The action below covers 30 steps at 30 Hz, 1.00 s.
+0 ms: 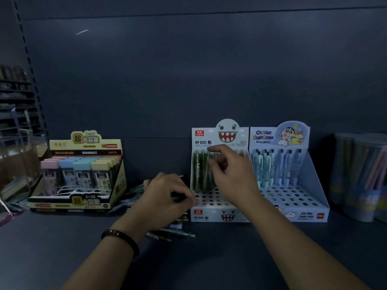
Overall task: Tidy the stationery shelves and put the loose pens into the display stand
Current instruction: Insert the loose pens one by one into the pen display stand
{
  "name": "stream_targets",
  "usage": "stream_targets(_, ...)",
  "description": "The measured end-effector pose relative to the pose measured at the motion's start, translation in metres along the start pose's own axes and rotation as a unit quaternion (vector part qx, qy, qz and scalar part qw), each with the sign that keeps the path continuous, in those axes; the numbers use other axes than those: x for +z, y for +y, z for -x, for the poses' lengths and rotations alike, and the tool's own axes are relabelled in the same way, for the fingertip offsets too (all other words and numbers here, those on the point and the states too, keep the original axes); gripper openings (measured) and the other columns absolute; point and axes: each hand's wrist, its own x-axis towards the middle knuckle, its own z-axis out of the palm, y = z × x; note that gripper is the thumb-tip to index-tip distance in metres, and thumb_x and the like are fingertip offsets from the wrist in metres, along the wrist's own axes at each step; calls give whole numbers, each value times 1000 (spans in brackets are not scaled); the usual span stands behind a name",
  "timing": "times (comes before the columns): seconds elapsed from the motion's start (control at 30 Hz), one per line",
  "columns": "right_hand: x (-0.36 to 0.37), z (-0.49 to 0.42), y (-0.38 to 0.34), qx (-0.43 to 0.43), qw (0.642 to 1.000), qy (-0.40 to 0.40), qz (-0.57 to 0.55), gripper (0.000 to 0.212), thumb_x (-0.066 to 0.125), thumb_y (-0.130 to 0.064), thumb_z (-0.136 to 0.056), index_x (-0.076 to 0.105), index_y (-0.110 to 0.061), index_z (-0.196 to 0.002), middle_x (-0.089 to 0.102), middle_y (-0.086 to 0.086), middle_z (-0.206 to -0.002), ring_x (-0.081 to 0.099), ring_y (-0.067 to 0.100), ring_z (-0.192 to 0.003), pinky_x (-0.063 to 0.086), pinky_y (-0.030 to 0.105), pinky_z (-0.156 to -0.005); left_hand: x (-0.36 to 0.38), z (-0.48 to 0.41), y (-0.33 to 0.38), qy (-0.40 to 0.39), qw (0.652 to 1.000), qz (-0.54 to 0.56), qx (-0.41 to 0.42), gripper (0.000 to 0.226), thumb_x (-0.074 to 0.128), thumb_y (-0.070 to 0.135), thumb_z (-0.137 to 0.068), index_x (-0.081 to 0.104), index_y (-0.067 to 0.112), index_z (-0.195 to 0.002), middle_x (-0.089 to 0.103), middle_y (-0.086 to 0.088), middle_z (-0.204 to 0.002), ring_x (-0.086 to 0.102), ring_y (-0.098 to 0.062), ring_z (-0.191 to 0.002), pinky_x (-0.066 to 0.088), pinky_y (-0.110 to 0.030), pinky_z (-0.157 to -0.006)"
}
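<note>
A white monster-face display stand (211,212) stands mid-shelf, with several green pens (201,170) upright in its back rows and empty holes in front. My right hand (230,174) hovers over the pens, fingers curled and pinching the top of one. My left hand (167,195) sits just left of the stand, gripping a bundle of loose dark pens. More loose pens (176,233) lie on the shelf under and behind that hand.
A blue cartoon display stand (303,206) with several pens stands right of the white one. A box of pencil-lead cases (83,174) is at the left. Tubs of pencils (360,176) stand at the far right. The dark shelf (62,248) runs along the front.
</note>
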Motion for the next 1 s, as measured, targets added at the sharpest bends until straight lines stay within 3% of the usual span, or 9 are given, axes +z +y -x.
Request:
stream_targets(0.17,-2,0,-1,8,999,-48,18,48,52,-13,-102,59,-45,-137,66,-12,-85,63,10,-74,59,42,-72,-7,-3,-2,27,1000,11,-10,8,75,50,-89,76,55,-84,65,30,-104,53,1,-105,40,-50,-104)
stream_targets(0.4,-7,0,0,30,989,-110,96,58,55,-23,-99,41,-57,-144,65,-8,-71,65,12,-66,62,44,-76,-7,-5,-6,50,998,18,-15,11,71,47,-89,73,57,-85,65,31,-103,55,-2,-105,46,-53,-98)
stream_targets(0.53,-9,0,-4,45,987,-123,95,62,55,-24,-98,36,-61,-144,61,-5,-73,66,16,-65,63,47,-77,-7,-6,-9,60,998,8,-11,9,64,57,-87,73,56,-88,65,33,-104,55,0,-106,46,-53,-100)
stream_targets(0.67,-8,0,-3,42,988,-117,96,60,55,-23,-99,39,-58,-145,61,-7,-67,65,15,-64,62,45,-77,-7,-8,-16,63,998,12,-29,10,69,44,-94,73,51,-89,66,35,-104,57,1,-108,47,-52,-102)
stream_targets(0.8,-9,2,-10,28,995,-80,60,54,61,-26,-101,45,-43,-150,64,-6,-70,64,9,-64,60,39,-74,-15,-9,-25,125,990,43,-58,14,70,36,-96,75,42,-85,70,29,-90,66,-2,-89,59,-44,-87)
stream_targets(0.87,-10,4,-16,10,997,-69,23,38,65,-27,-101,59,-37,-137,64,-8,-74,64,6,-66,56,30,-66,-25,-9,-34,131,988,36,-80,14,70,33,-96,75,38,-84,69,22,-85,65,-4,-79,60,-38,-77)
stream_targets(1.0,-2,15,-29,-65,981,-182,22,10,71,-35,-96,78,-33,-104,69,-13,-75,65,1,-69,58,31,-68,-46,-5,-53,79,992,-42,-90,22,73,20,-95,74,41,-87,68,18,-87,61,6,-83,42,-6,-63)
